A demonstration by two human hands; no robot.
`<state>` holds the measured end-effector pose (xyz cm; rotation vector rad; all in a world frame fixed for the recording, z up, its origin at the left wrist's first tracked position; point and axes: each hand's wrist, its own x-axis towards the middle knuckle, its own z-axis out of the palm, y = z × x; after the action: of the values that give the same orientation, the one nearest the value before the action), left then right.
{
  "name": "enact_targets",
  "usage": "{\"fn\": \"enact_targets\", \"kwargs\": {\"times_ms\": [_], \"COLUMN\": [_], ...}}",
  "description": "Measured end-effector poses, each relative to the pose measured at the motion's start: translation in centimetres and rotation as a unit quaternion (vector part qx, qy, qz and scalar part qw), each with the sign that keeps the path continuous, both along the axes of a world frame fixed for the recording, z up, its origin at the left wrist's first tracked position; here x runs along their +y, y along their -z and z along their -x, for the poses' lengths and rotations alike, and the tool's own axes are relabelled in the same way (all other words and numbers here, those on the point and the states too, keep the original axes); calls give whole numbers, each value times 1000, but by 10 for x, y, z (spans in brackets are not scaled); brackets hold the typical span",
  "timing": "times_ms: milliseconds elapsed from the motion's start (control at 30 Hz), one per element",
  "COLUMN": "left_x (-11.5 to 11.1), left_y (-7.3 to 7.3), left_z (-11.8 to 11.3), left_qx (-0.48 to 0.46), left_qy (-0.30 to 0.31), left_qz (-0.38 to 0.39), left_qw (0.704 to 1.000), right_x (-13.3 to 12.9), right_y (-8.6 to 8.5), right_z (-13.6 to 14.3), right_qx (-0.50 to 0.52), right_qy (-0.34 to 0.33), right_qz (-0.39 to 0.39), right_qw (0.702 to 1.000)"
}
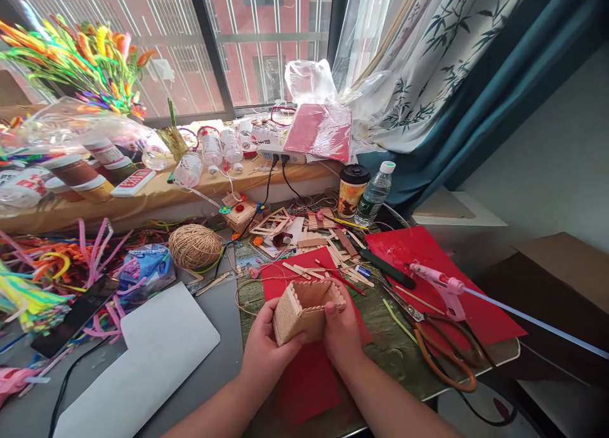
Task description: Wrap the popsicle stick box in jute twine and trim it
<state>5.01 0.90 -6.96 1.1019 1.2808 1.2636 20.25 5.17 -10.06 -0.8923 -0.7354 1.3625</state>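
Observation:
A small open-topped wooden box [311, 324] with scalloped rims is held between my hands above a red sheet [309, 387]. My left hand [269, 343] grips its left side and lower corner, the thumb along the front. On the right side, my right hand [343, 330] is closed round the box, its thumb at the rim. The box is tilted so that part of its inside shows. Behind it lie loose craft sticks [340, 257] and a red pencil [345, 279].
A twine ball [195, 246] and white paper [157, 355] lie left. Scissors [428, 330] and a pink glue gun [442, 289] rest at right, near another red sheet [495, 317]. A lidded cup [353, 191] and water bottle [375, 194] stand behind.

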Motion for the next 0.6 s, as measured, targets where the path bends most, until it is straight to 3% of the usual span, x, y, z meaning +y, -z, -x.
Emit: {"fn": "enact_targets", "kwargs": {"times_ms": [267,467,600], "left_x": [3,17,18], "left_y": [4,11,9], "left_z": [11,36,34], "left_qx": [45,162,154], "left_qy": [27,96,91], "left_qz": [-59,-264,-227], "left_qw": [997,946,957], "right_x": [-3,-15,-15], "right_y": [-11,-15,-13], "right_z": [-4,-11,-13], "right_qx": [-12,-110,-129], "right_qy": [-18,-62,-72], "right_qz": [-64,-257,-252], "right_qw": [998,958,957]}}
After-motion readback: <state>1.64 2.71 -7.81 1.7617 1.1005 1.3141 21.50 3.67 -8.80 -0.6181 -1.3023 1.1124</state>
